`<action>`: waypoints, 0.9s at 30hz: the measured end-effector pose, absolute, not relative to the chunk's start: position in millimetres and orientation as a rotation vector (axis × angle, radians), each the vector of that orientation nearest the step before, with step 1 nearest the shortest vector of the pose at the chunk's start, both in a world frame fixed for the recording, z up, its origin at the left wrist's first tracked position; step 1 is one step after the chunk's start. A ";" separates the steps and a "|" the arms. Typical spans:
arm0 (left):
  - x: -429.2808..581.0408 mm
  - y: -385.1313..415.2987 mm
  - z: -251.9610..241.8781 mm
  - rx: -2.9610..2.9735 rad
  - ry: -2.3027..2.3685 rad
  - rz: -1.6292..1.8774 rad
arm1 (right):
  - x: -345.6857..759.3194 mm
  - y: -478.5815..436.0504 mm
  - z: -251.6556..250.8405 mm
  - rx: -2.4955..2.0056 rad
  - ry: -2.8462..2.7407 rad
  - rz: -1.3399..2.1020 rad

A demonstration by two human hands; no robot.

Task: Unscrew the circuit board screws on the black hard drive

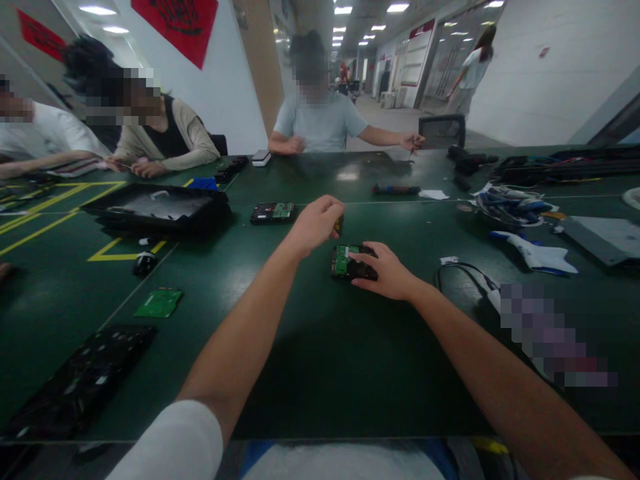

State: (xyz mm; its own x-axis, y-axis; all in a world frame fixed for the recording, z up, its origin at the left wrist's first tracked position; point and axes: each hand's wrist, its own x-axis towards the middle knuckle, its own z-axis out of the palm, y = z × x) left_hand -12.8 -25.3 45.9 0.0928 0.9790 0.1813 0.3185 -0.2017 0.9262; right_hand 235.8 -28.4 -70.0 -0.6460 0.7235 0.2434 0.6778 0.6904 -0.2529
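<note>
A small black hard drive (pixel 346 261) with a green circuit board on top lies on the dark green table (pixel 320 360) in front of me. My right hand (pixel 385 272) rests on its right side, fingers wrapped over the edge and holding it down. My left hand (pixel 314 223) hovers just above and left of the drive, closed around a small dark tool with a yellow band (pixel 339 225), likely a screwdriver, pointing down toward the board.
A second hard drive (pixel 273 212) lies further back. A black tray (pixel 157 210) stands at left, with a loose green board (pixel 159 303) and a black keyboard-like panel (pixel 80 380) nearer me. Cables (pixel 505 203) and a black cord (pixel 463 273) lie at right. Other people sit around the table.
</note>
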 end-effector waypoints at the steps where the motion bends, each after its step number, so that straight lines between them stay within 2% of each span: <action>1: -13.5 -25.6 46.6 1.665 1.311 1.128 | 235.4 -28.5 -69.9 -1.098 -2.575 0.195; 9: -16.8 -22.1 43.9 1.984 1.362 1.369 | 235.6 -28.4 -69.8 -1.094 -2.581 0.181; 15: -12.3 -22.2 39.6 2.186 1.340 1.414 | 234.6 -29.1 -69.4 -1.098 -2.570 0.187; 22: -12.9 -24.6 39.6 2.076 1.377 1.330 | 235.0 -30.4 -69.4 -1.116 -2.570 0.179; 27: -13.7 -20.9 34.7 2.104 1.321 1.411 | 233.3 -31.0 -69.0 -1.125 -2.571 0.161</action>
